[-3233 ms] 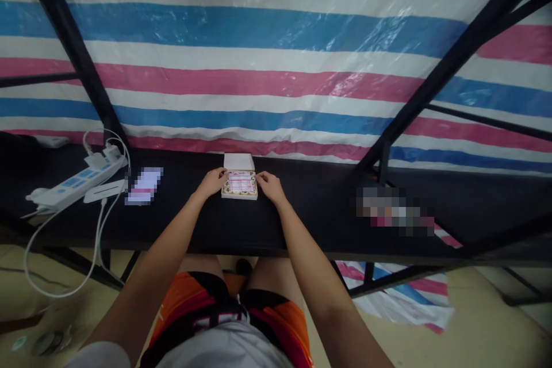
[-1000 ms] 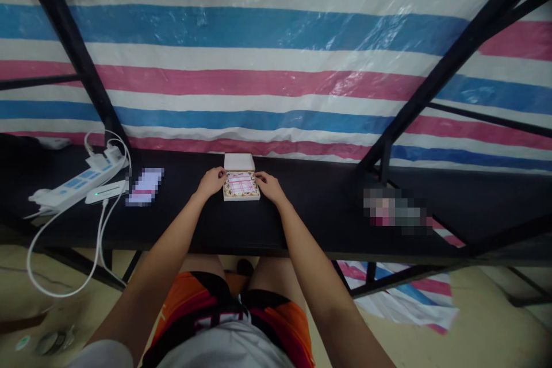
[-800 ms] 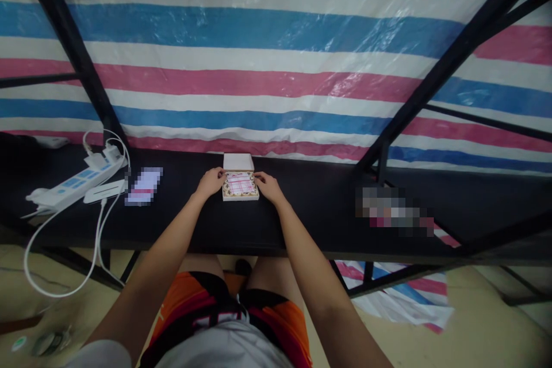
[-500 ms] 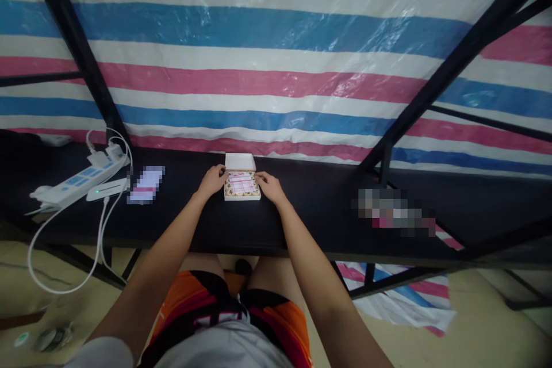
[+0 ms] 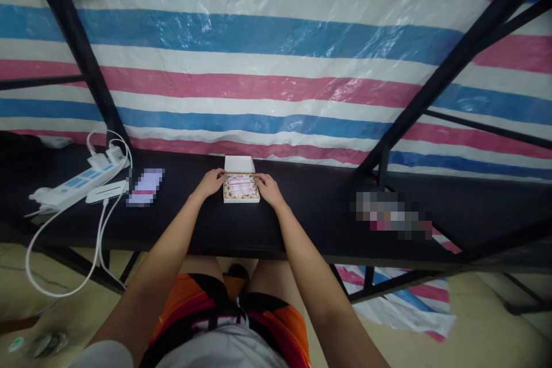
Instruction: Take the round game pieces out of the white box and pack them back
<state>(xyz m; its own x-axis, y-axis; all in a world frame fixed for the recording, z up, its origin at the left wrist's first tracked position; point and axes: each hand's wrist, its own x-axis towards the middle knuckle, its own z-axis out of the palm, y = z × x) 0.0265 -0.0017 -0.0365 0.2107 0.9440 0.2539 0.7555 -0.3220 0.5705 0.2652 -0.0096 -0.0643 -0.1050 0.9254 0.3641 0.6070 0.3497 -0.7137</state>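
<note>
A small white box [image 5: 241, 200] stands on the black table with its lid [image 5: 240, 164] folded up at the back. Round pale pieces with dark characters, like Chinese chess pieces, show around the edges inside. Over them lies a white folded sheet [image 5: 241, 187] with pink grid lines. My left hand [image 5: 211, 181] has its fingers bent against the box's upper left side. At the opposite side, my right hand [image 5: 268, 186] holds the upper right edge, fingertips near the lid's hinge. The thumbs are hard to make out.
To the left lie a white power strip [image 5: 73, 185] with plugs and looping cables, a white device [image 5: 107, 191] and a blurred-out phone [image 5: 146, 187]. A pixelated item [image 5: 392, 214] sits at right. Black metal posts and a striped plastic sheet [image 5: 259, 86] stand behind the table.
The view has shifted very slightly. My hands stay at the box's two sides, the right fingers a little lower against the edge. The box and lid look the same.
</note>
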